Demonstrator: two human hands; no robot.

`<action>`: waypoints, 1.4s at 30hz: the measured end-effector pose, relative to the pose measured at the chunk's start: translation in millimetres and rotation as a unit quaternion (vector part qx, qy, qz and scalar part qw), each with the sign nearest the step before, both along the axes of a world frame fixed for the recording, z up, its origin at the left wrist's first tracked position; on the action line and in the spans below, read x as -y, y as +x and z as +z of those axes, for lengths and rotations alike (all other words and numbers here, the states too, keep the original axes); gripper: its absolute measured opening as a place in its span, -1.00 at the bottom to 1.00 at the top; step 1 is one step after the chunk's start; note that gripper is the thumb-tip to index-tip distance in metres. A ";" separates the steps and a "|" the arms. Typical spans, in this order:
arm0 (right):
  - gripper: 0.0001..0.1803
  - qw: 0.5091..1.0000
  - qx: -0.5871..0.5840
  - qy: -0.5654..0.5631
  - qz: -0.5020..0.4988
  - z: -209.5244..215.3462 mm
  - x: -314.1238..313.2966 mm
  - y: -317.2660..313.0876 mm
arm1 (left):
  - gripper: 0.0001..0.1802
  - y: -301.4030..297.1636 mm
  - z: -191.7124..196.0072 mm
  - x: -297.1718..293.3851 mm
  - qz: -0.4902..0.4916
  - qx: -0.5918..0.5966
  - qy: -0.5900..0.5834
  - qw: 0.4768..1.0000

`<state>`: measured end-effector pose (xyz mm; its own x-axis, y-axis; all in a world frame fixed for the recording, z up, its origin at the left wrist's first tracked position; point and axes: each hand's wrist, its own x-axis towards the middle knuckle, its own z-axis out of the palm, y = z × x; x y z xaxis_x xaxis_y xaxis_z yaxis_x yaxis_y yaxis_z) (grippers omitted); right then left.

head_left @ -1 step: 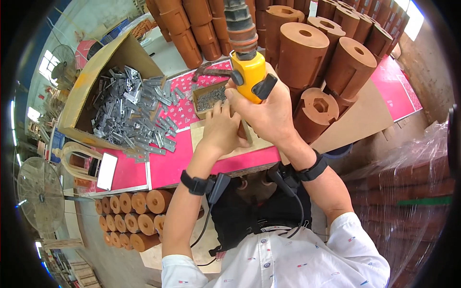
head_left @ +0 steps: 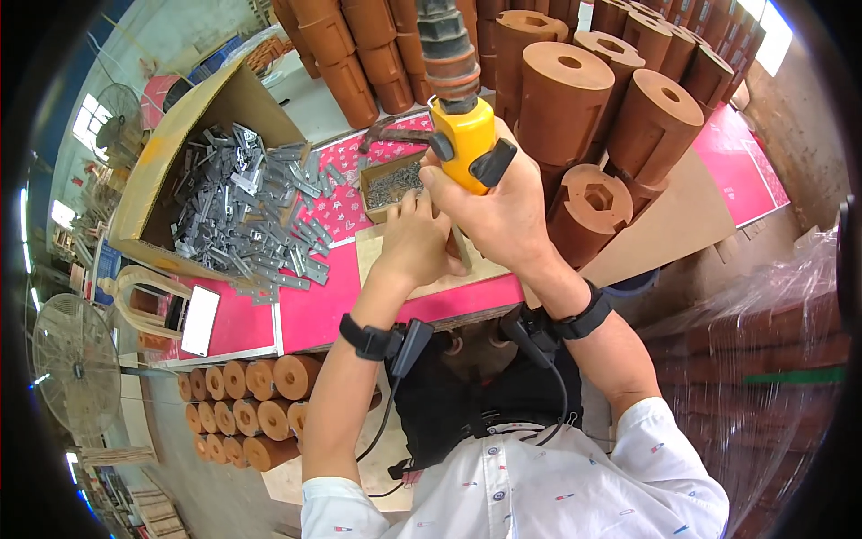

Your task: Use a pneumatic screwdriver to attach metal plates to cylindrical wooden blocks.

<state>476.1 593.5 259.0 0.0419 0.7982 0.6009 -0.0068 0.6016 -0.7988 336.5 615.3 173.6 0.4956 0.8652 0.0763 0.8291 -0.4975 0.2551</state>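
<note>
Currently right hand (head_left: 503,211) clenched round yellow power screwdriver (head_left: 462,135), tool upright above the workpiece, left hand (head_left: 415,238) fingers pressed down on small wooden board (head_left: 377,251) just below the tool tip, box of screws (head_left: 391,184) just beyond left fingertips, pink table (head_left: 314,310) underneath

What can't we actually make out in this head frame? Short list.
- Tip of the yellow power tool, head view: hidden behind the right hand.
- What the left hand presses on the small board: covered by both hands.
- Contents of the small box: too small to identify.
- Hose above the tool: cut off by the top edge.
- Metal brackets in the cardboard box: individual shapes too small.
</note>
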 end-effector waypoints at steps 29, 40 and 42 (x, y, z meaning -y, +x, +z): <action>-0.56 0.998 0.004 -0.055 0.034 -4.0 -4.1 -4.6 | 0.12 -58.4 -33.1 24.0 0.062 0.347 -0.140 0.925; -0.59 0.996 -0.016 -0.076 0.037 -8.1 -4.7 -3.2 | 0.11 -40.4 -5.3 26.1 0.056 0.251 -0.110 0.960; -0.59 0.996 -0.015 -0.079 0.040 -6.8 -5.2 -3.4 | 0.12 -40.3 -5.9 27.5 0.063 0.279 -0.113 0.952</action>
<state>472.7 598.7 252.3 -0.0102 0.8841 0.4672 -0.0758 0.4652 -0.8820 296.2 587.7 167.7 0.3241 0.9405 0.1025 0.5823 -0.2837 0.7619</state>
